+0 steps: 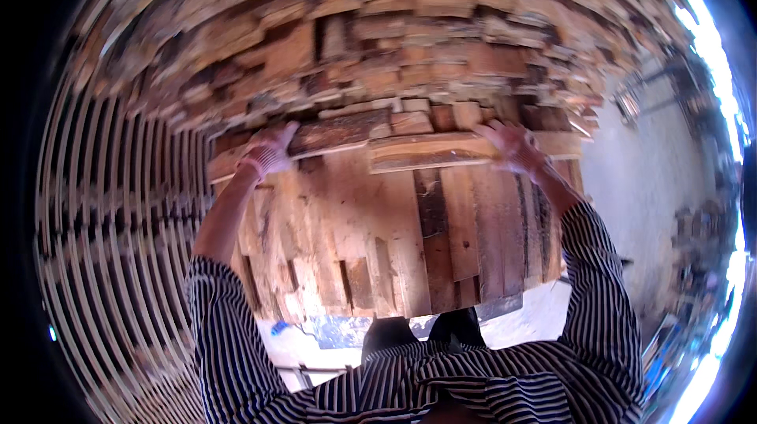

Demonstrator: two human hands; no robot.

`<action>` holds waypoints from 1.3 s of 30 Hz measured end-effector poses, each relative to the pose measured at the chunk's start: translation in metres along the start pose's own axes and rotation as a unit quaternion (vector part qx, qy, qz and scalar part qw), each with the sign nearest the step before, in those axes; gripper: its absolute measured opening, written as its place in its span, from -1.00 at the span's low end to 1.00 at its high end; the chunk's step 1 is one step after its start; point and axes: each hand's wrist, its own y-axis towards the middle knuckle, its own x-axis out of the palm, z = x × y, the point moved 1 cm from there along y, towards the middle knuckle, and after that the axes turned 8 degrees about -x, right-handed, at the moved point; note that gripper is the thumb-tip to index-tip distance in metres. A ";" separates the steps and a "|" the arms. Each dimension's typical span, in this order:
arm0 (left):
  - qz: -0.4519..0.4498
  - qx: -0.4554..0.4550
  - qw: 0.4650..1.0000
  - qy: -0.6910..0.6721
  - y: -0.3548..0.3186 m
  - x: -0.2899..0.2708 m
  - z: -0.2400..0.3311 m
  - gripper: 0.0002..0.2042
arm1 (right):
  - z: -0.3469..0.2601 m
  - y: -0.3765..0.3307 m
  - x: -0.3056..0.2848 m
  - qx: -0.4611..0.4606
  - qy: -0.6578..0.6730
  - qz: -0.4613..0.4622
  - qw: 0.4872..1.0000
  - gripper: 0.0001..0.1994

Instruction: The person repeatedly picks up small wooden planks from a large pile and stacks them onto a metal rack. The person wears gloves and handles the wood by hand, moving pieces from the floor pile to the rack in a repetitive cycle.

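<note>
Two wooden planks lie crosswise, end over end, along the far edge of a layer of boards in front of me. My left hand grips the darker left plank, fingers over its far side. Further right, my right hand is closed over the lighter plank, whose near end overlaps the darker one. Both arms reach forward, well apart. Beneath the planks, boards of mixed brown tones lie side by side, running toward me. Motion blur softens the fingertips.
A tall stack of rough wood pieces rises just beyond the planks. On the left stand rows of thin stacked slats. Pale floor stretches along the right, with blurred items farther out. My legs are close to the near edge of the boards.
</note>
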 end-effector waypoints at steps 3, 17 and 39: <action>-0.079 -0.014 0.996 -0.027 0.018 -0.021 0.033 -0.27 | 0.005 0.001 -0.017 0.073 -0.056 -0.110 0.990 -0.02; -0.082 -0.015 0.995 -0.051 0.018 -0.037 0.080 -0.28 | 0.014 -0.030 -0.012 0.184 -0.074 -0.138 0.970 -0.21; 0.097 0.206 0.953 -0.202 0.031 -0.165 0.693 -0.27 | 0.011 -0.560 0.113 0.596 0.323 0.268 0.684 -0.34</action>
